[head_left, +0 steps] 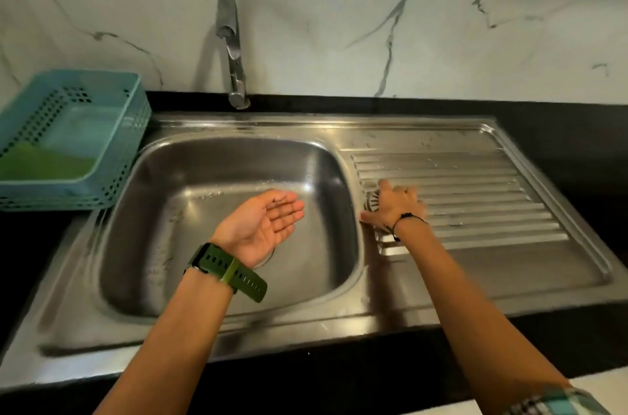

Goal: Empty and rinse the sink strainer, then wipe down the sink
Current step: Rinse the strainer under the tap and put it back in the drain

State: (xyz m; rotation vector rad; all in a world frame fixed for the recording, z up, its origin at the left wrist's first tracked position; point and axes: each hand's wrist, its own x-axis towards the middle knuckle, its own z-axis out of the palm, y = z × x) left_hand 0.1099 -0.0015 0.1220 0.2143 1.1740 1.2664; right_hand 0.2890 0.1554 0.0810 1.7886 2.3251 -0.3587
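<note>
A steel sink [163,210] has a deep basin on the left and a ribbed draining board [475,197] on the right. The round metal strainer [372,200] lies on the draining board's left end, mostly covered by my right hand [394,203], whose spread fingers rest over it. My left hand [261,220] hovers palm up over the basin with straight fingers, holding nothing. The drain opening [266,258] shows as a sliver beside that wrist. The tap [232,50] stands behind the basin with no water running.
A teal perforated basket [112,142] sits on the black counter left of the sink, with a green cloth or sponge [44,166] inside. A marble wall [373,23] rises behind. Black counter [560,129] surrounds the sink.
</note>
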